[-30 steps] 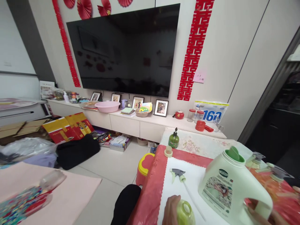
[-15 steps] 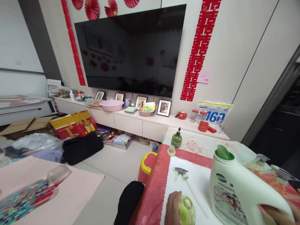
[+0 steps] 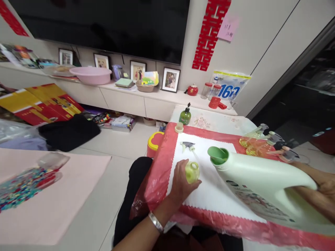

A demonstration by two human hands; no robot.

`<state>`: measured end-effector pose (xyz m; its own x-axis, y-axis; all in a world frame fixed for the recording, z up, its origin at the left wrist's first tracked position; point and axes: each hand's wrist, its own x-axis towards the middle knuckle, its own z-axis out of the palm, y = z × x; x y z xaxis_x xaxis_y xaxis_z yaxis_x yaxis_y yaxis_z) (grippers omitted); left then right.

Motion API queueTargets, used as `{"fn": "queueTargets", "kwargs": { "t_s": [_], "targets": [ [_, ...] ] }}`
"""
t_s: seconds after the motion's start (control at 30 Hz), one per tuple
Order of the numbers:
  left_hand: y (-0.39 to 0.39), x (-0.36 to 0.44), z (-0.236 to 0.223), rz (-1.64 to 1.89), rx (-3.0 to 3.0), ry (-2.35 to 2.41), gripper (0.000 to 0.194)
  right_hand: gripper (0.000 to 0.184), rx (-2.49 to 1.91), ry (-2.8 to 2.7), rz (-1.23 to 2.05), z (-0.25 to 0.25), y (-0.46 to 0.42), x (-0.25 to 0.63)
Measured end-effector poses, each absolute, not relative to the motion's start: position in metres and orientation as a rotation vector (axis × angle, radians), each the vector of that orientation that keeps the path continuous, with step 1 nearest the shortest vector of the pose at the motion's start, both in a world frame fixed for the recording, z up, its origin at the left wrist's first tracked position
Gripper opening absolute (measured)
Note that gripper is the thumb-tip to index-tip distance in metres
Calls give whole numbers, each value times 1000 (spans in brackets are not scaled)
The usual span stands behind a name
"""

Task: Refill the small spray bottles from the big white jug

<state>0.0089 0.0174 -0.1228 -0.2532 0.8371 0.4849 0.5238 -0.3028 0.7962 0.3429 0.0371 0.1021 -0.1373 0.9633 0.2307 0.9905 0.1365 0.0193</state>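
My left hand (image 3: 180, 183) is wrapped round a small yellow-green bottle (image 3: 192, 172) with an open neck, standing on a white cloth (image 3: 209, 188) on the table. My right hand (image 3: 323, 193) grips the handle of a large pale green detergent jug (image 3: 261, 177). The jug is tilted far over to the left, its green spout (image 3: 217, 155) just right of and slightly above the small bottle's mouth. A grey spray-trigger head (image 3: 187, 145) with its tube lies on the cloth beyond the bottle.
A red plastic sheet (image 3: 159, 174) covers the table. A green pump bottle (image 3: 185, 116) and a small cap (image 3: 179, 127) stand at the far end. Several yellow spray bottles (image 3: 258, 141) lie at the right. A yellow-and-red stool (image 3: 154, 143) stands on the floor at the table's left.
The view has dropped down onto the table. My right hand has tipped the jug from near upright to almost lying flat, its spout swinging left toward the small bottle. My left hand stays on the bottle.
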Motion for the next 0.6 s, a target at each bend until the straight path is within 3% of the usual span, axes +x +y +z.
{"fn": "queueTargets", "kwargs": {
  "t_s": [0.3, 0.6],
  "targets": [
    [17, 9, -121, 1571, 1751, 1611, 92, 42, -2031, -2546, -416, 121, 35, 325],
    [11, 6, -113, 1548, 1765, 1594, 87, 36, -2043, -2657, -462, 131, 38, 296]
  ]
}}
